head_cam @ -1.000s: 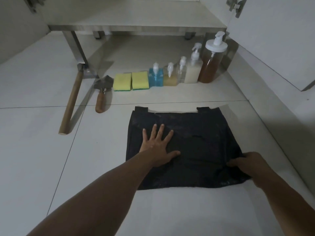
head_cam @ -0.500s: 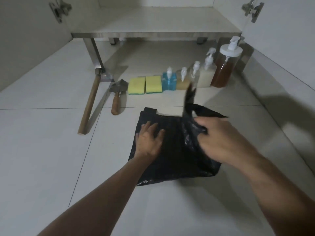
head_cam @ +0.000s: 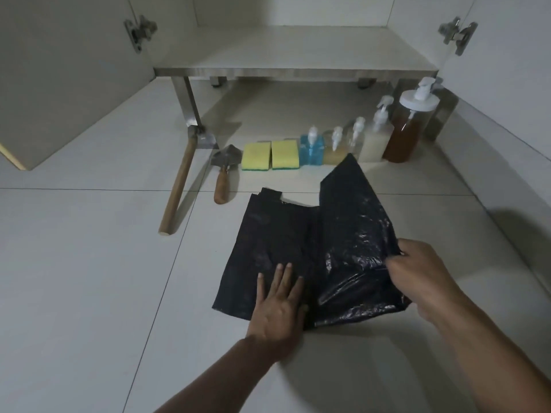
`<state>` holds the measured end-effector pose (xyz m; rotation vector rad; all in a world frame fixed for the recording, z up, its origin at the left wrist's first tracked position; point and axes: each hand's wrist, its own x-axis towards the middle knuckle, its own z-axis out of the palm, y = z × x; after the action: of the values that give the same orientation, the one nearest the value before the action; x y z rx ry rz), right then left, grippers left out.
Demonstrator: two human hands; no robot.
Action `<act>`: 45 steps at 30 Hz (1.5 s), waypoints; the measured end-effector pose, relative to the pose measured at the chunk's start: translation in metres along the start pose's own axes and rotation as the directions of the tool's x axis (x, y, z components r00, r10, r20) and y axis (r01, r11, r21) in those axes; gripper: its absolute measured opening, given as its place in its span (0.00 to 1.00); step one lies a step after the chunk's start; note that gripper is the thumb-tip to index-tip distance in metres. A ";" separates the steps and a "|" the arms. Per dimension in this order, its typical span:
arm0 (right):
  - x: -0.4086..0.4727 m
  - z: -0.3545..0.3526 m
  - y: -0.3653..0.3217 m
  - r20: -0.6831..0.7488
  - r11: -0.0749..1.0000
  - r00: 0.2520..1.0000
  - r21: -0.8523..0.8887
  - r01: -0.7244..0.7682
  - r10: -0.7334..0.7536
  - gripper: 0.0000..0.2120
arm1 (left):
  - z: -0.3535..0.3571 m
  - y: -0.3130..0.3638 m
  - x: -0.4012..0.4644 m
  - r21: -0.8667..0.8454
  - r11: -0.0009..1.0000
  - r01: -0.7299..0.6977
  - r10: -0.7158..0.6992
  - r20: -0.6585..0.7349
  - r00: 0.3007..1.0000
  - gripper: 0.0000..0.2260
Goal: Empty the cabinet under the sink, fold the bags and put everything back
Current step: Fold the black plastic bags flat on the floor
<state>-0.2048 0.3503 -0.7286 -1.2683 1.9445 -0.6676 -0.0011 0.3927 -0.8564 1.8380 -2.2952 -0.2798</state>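
Pale tiled floor (head_cam: 89, 278) before the open cabinet (head_cam: 295, 52). Black bag (head_cam: 286, 234) lies near centre; left hand (head_cam: 278, 308) presses it flat, fingers slightly spread, now nearer than before. Right hand (head_cam: 423, 269) pinches the lifted right flap, swung back rightward. No labels legible.

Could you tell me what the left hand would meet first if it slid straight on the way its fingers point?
Only more of the black bag under the left hand; beyond its far edge, probably bare floor before the sponges, though depth is unclear.
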 end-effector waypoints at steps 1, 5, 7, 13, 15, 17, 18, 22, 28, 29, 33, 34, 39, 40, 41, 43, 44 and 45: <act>-0.002 -0.001 0.006 -0.005 0.999 1.000 0.033 -0.027 0.027 0.07 | -0.001 0.004 -0.002 -0.019 1.000 -0.010 0.009 -0.076 0.997 0.21; -0.006 -0.005 0.008 -0.020 0.992 1.000 0.126 -0.014 0.016 0.08 | -0.005 0.033 -0.031 -0.152 0.977 -0.151 0.125 -0.167 0.978 0.16; -0.005 0.002 -0.006 -0.003 0.991 0.999 0.122 0.051 -0.051 0.08 | 0.001 0.036 -0.043 -0.192 0.973 -0.126 0.110 -0.090 0.990 0.26; -0.008 0.060 -0.082 0.215 0.952 0.931 -0.018 0.304 -0.294 0.09 | -0.014 0.030 -0.062 -0.895 0.429 0.121 -0.314 -0.022 0.949 0.35; -0.017 0.085 -0.103 0.362 0.916 0.883 -0.151 0.372 -0.299 0.11 | -0.024 0.016 -0.062 -0.897 0.417 0.148 -0.595 -0.146 0.790 0.27; -0.027 0.110 -0.111 0.535 0.897 0.811 -0.200 0.394 -0.237 0.17 | -0.041 -0.001 -0.058 -0.921 0.295 0.254 -0.773 -0.074 0.630 0.25; -0.031 0.123 -0.110 0.612 0.909 0.770 -0.193 0.369 -0.182 0.22 | -0.048 -0.010 -0.056 -0.946 0.191 0.263 -0.795 0.008 0.607 0.23; -0.032 0.152 -0.083 0.604 0.924 0.780 -0.181 0.338 -0.167 0.28 | -0.061 -0.027 -0.057 -0.954 0.122 0.275 -0.771 0.084 0.632 0.28; 0.025 0.153 -0.024 0.229 0.677 0.776 -0.386 0.627 -0.588 0.13 | -0.053 -0.017 -0.054 -0.294 0.905 0.308 -0.412 -0.421 0.808 0.30; 0.033 0.149 -0.017 0.220 0.621 0.745 -0.434 0.653 -0.630 0.14 | -0.047 -0.015 -0.050 -0.196 0.948 0.249 -0.309 -0.394 0.866 0.29; 0.069 0.144 -0.014 0.301 0.536 0.728 -0.516 0.667 -0.616 0.20 | -0.014 -0.014 -0.044 0.053 0.969 0.243 -0.232 -0.160 0.960 0.31; 0.080 0.145 -0.018 0.363 0.549 0.752 -0.521 0.653 -0.550 0.23 | -0.005 -0.014 -0.046 0.058 0.965 0.257 -0.250 -0.115 0.961 0.31; 0.113 0.155 -0.020 0.593 0.465 0.747 -0.593 0.657 -0.300 0.28 | 0.019 -0.016 -0.063 -0.001 0.970 0.244 -0.241 -0.172 0.955 0.26; 0.117 0.155 -0.017 0.597 0.448 0.746 -0.603 0.660 -0.295 0.28 | 0.020 -0.016 -0.065 -0.018 0.968 0.250 -0.249 -0.197 0.948 0.25; 0.120 0.154 -0.015 0.592 0.442 0.742 -0.601 0.666 -0.314 0.28 | 0.018 -0.015 -0.065 -0.045 0.963 0.267 -0.271 -0.209 0.940 0.25; 0.117 0.151 -0.011 0.506 0.435 0.741 -0.602 0.670 -0.441 0.27 | 0.013 -0.013 -0.064 -0.127 0.934 0.333 -0.353 -0.210 0.912 0.31; 0.109 0.149 -0.011 0.373 0.470 0.744 -0.597 0.650 -0.554 0.26 | 0.011 -0.012 -0.062 -0.180 0.908 0.379 -0.411 -0.205 0.888 0.38; 0.095 0.146 -0.014 0.195 0.539 0.746 -0.579 0.611 -0.636 0.25 | 0.008 -0.013 -0.060 -0.239 0.870 0.432 -0.479 -0.195 0.856 0.46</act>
<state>-0.1075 0.2519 -0.8348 -2.4645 1.7565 -0.3655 0.0217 0.4482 -0.8689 2.1569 -1.5862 -0.2974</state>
